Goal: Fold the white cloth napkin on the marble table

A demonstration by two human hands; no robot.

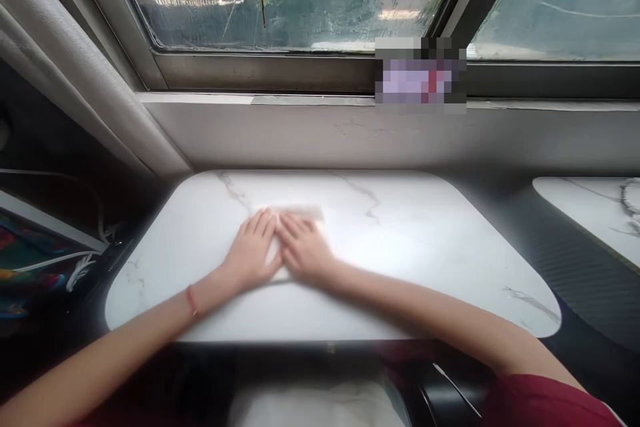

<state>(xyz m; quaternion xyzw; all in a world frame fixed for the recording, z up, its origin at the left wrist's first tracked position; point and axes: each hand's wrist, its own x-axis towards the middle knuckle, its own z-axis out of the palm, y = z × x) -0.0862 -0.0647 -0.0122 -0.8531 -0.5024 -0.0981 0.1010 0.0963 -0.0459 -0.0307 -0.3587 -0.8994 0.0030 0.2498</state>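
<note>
A low table with a white, grey-veined marble-look top point(425, 247) stands in front of me. On it lies a thin white sheet point(314, 211), blurred; I cannot tell whether it is a tissue or a cloth. My left hand point(253, 250) rests flat on the sheet's left part, fingers stretched forward, a thin red string on the wrist. Beside it, fingertips almost meeting, my right hand point(306, 250) is flat on the sheet too, its fingers extended and a little blurred. Both palms face down and cover most of the sheet.
A window point(290, 0) with a metal frame rises behind the table, above a pale wall point(310, 137). A light curtain point(90, 73) hangs at left, near white cables point(83, 267). To the right, another marble-look top point(595, 207) sits on a dark surface. A pixelated patch covers part of the sill.
</note>
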